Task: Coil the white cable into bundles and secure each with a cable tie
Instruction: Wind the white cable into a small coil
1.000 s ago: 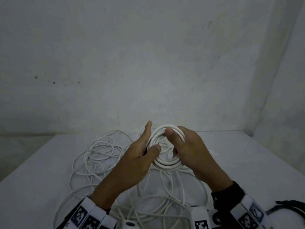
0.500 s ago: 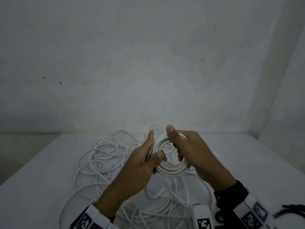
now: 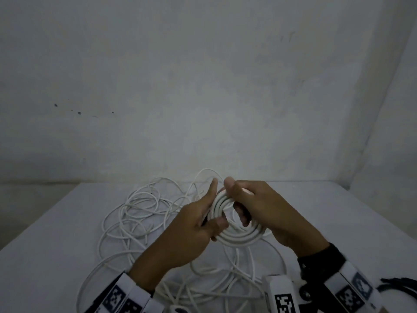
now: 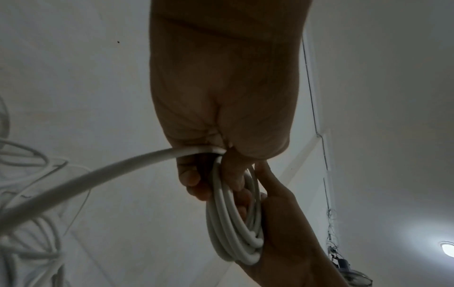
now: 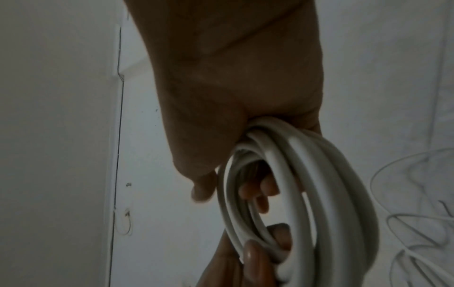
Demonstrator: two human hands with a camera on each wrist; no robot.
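A tight coil of white cable hangs between both hands above the table. My left hand grips its left side, thumb over the turns and fingers curled behind. My right hand holds the right and top side, fingers hooked through the centre of the ring. In the left wrist view one strand of the white cable leaves the left hand's grip toward the loose cable. The loose cable lies in tangled loops on the table to the left of and below the hands.
The white table meets a grey wall at the back and another on the right. Black cable ties lie at the table's lower right edge. Loose loops cover the table's left and near middle.
The coil has turned in the hands. My right thumb has moved up over its top and my left index finger has come closer to it. The view has shifted slightly.
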